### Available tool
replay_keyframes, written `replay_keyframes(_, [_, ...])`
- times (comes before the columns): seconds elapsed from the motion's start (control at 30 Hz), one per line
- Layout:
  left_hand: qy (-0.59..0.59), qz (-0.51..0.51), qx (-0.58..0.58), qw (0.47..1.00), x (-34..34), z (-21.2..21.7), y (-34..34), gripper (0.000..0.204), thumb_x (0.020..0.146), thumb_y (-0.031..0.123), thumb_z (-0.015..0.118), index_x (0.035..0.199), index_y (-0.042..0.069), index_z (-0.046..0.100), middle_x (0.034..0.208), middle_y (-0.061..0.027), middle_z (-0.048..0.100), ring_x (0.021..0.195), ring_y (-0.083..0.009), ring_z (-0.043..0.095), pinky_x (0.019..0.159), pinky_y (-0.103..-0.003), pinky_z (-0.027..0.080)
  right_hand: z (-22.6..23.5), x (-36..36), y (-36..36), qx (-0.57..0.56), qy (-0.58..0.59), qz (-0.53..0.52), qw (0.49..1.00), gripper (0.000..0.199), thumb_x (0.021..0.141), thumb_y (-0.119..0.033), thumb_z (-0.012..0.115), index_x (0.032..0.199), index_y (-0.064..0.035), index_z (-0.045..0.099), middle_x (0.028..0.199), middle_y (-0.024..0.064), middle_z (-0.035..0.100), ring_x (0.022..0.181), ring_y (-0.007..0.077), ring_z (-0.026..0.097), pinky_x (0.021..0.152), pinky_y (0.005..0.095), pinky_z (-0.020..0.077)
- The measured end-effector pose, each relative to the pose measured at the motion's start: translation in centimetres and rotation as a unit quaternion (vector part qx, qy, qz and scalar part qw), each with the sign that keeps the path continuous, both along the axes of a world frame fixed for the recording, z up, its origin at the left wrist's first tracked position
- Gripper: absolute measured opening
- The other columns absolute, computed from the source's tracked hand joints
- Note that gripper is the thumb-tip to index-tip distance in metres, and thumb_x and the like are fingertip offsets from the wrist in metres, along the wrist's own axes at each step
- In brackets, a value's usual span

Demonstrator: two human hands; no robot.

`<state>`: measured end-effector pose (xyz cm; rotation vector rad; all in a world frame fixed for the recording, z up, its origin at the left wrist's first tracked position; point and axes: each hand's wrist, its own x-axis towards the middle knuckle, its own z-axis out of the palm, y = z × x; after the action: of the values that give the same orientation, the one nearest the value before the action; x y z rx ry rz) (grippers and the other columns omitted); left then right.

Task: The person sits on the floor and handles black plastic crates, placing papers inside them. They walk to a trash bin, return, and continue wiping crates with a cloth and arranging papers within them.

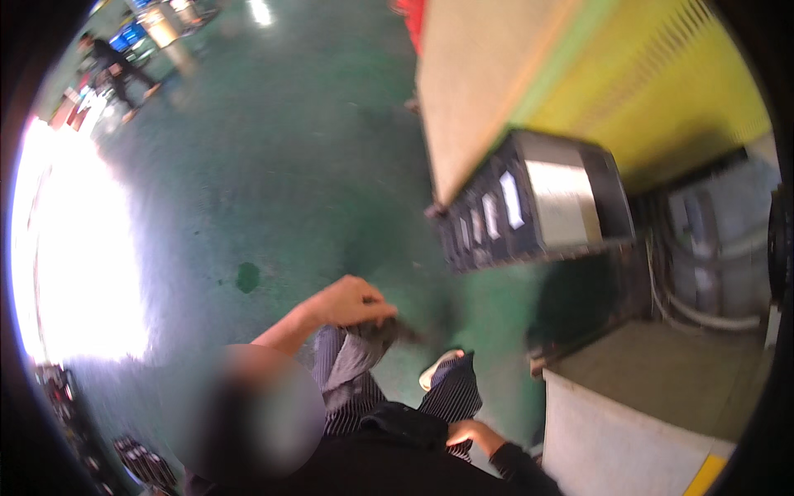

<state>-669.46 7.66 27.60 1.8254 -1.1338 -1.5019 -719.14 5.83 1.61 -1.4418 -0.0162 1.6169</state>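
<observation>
In front of my legs, my left hand (351, 302) is closed with its fingers bent round a crumpled grey cloth (360, 360). A darker, blurred part of it sticks out beyond the fingertips. Lower down at my hip is my right hand (471, 432), against my striped trousers (451, 401) and the end of a dark fabric bundle (405, 423). Its fingers are partly hidden, so a hold on the bundle cannot be made out. A round blurred patch covers part of my left arm.
Dark bins with white labels (500, 207) stand right of me, beside a yellow vented panel (662, 91) and a beige panel (471, 74). A pale metal cabinet (620, 430) is at lower right, near hoses (703, 318). A person (120, 70) walks far left on the green floor (289, 149).
</observation>
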Motion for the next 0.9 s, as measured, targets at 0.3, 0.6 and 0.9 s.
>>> replay_keyframes(0.3, [-0.070,0.044,-0.119,0.989,-1.4,-20.2,-15.6,0.033,0.080,0.034,0.060,0.101,0.008,0.063,0.089,-0.0023,0.064,0.083,-0.0129,0.058,0.079,-0.030,0.044,0.9,4.2,-48.4,-0.390,-0.251,-0.778,0.425,0.039,0.083,-0.043,0.054,0.103,-0.0100,0.056,0.095,0.0034,0.061,0.083,0.0204,0.056,0.070,0.0375,0.0456])
replay_keyframes(0.6, [0.009,0.239,-0.147,0.960,-4.3,-26.0,-25.8,0.100,0.069,0.072,0.053,0.132,-0.003,0.034,0.138,-0.0216,0.031,0.130,-0.0324,0.025,0.105,-0.044,0.021,-2.5,15.6,-58.2,0.025,-0.369,-0.856,0.362,0.052,0.088,-0.044,0.040,0.125,-0.0079,0.044,0.128,0.0092,0.046,0.117,0.0277,0.043,0.095,0.0463,0.0363])
replay_keyframes(0.9, [0.046,0.358,-0.220,0.906,-7.7,-28.3,-26.5,0.092,0.074,0.064,0.055,0.137,0.002,0.029,0.143,-0.0186,0.023,0.134,-0.0332,0.017,0.103,-0.056,0.013,-3.0,16.1,-60.5,0.038,-0.410,-0.856,0.312,0.040,0.087,-0.036,0.045,0.113,-0.0065,0.054,0.117,0.0085,0.055,0.111,0.0266,0.047,0.096,0.0450,0.0349])
